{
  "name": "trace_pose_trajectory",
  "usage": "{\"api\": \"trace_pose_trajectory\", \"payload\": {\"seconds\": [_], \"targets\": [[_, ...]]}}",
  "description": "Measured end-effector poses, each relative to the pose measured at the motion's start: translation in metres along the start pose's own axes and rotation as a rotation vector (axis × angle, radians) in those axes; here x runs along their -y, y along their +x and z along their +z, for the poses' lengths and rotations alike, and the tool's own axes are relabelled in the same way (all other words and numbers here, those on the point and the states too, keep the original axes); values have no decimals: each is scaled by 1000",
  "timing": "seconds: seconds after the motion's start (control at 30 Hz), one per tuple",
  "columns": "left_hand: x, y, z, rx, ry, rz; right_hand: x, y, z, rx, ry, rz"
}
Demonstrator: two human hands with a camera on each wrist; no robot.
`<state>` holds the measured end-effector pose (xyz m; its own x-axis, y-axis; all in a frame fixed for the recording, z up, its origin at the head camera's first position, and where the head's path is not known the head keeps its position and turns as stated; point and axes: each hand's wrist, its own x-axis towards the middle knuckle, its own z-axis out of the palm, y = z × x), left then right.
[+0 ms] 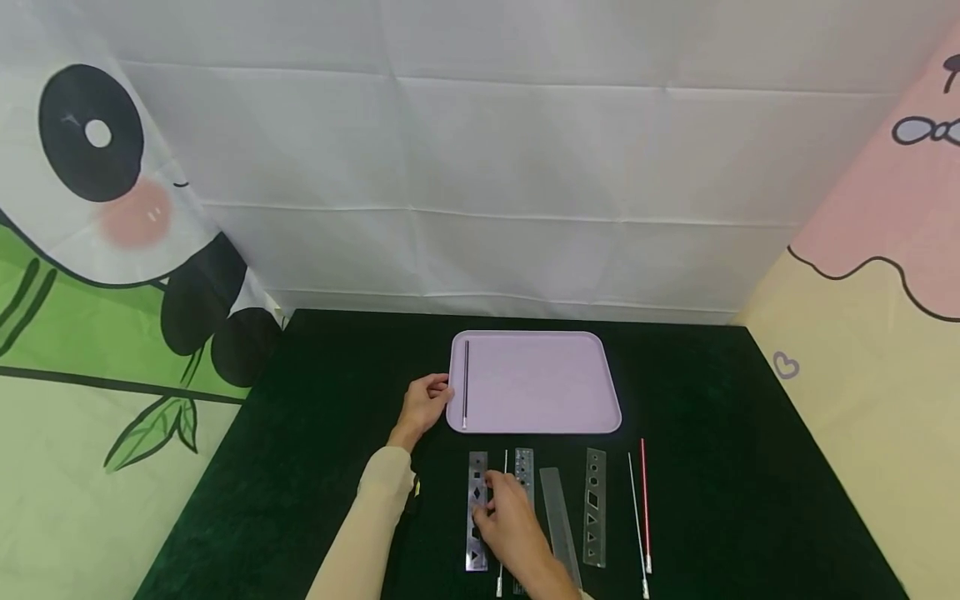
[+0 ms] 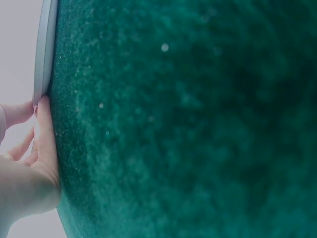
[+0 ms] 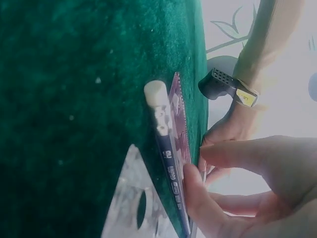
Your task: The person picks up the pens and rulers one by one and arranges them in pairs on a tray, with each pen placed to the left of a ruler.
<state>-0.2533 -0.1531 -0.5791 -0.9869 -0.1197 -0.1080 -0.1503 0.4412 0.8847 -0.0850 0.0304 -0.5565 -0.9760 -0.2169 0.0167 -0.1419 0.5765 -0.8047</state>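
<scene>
At the lilac tray (image 1: 540,383), my left hand (image 1: 426,407) pinches the left rim between thumb and fingers; the left wrist view shows the tray edge (image 2: 45,54) between them. A dark pencil (image 1: 466,379) lies inside, along that side. My right hand (image 1: 512,518) reaches over the leftmost stencil ruler (image 1: 471,510), thumb and forefinger spread apart at its right edge. Under this hand lies a pencil (image 3: 171,168) with a white eraser, partly hidden. Beside it is a clear stencil ruler with round holes (image 1: 524,460), partly covered by the hand.
Further right lie a plain grey ruler (image 1: 557,517), a stencil ruler with cut-out shapes (image 1: 595,508), a pale pencil (image 1: 637,517) and a red pencil (image 1: 645,500). Dark green cloth (image 1: 720,458) covers the table, with a white curtain (image 1: 510,167) behind it.
</scene>
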Motion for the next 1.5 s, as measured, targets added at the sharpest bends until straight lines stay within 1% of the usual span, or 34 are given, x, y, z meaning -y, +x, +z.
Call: {"api": "trace_pose_trajectory", "payload": {"seconds": [0.17,0.33,0.47,0.57,0.7,0.87,1.03,1.3,1.5], "targets": [[1,0,0,2,-4,-3,5,2,4,-2,-81,14],[0,0,0,4,-2,-14,8,7,6,2,-102,38],[0,0,1,7,4,-7,8,8,9,-8,-124,30],[-1,1,1,11,1,-10,9,9,10,-33,-164,10],[-1,1,1,14,-2,-19,10,10,12,-43,-200,8],[-2,2,2,12,-1,-27,11,12,13,-34,-167,29],[-2,2,2,14,4,-31,11,15,13,-44,-141,45],[-2,3,3,8,5,-32,13,16,13,-53,-172,65],[-1,1,4,2,9,-14,16,20,13,-25,-183,104]]}}
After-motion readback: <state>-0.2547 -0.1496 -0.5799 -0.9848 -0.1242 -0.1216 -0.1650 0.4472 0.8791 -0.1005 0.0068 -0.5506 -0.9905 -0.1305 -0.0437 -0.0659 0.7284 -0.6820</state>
